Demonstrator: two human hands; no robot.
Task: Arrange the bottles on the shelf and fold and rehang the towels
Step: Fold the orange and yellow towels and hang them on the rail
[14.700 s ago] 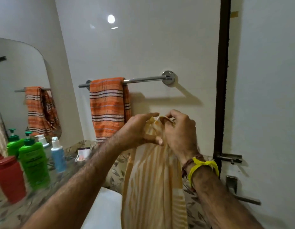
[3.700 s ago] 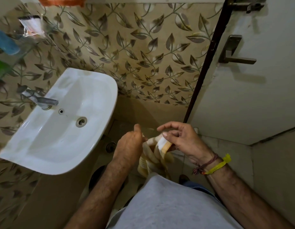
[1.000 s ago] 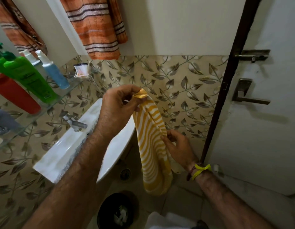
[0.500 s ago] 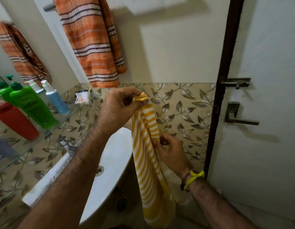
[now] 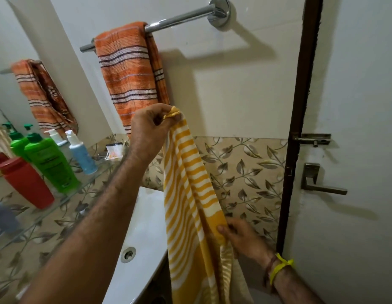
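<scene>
Yellow-and-white striped cloth, the yellow towel (image 5: 188, 194), was held hanging lengthwise in front of the sink (image 5: 142, 227) and the leaf-patterned tile band (image 5: 245, 172). Its top corner was pinched between thumb and fingers of the left hand (image 5: 150, 130), raised just below the hem of the orange towel (image 5: 129, 73). Lower down, the right edge of the yellow towel was gripped by the closed fingers of the right hand (image 5: 243, 238), whose wrist bore a yellow band (image 5: 280, 266). The orange towel was draped, folded, over the left part of the chrome towel bar (image 5: 179, 19); the right part of the bar was bare. On the glass shelf (image 5: 65, 200) at left, a red bottle (image 5: 26, 183), a green pump bottle (image 5: 50, 163) and a blue bottle (image 5: 81, 152) were stood upright in a row beside the mirror (image 5: 6, 84). The door (image 5: 355, 150) with its handle (image 5: 318, 183) was seen at right.
</scene>
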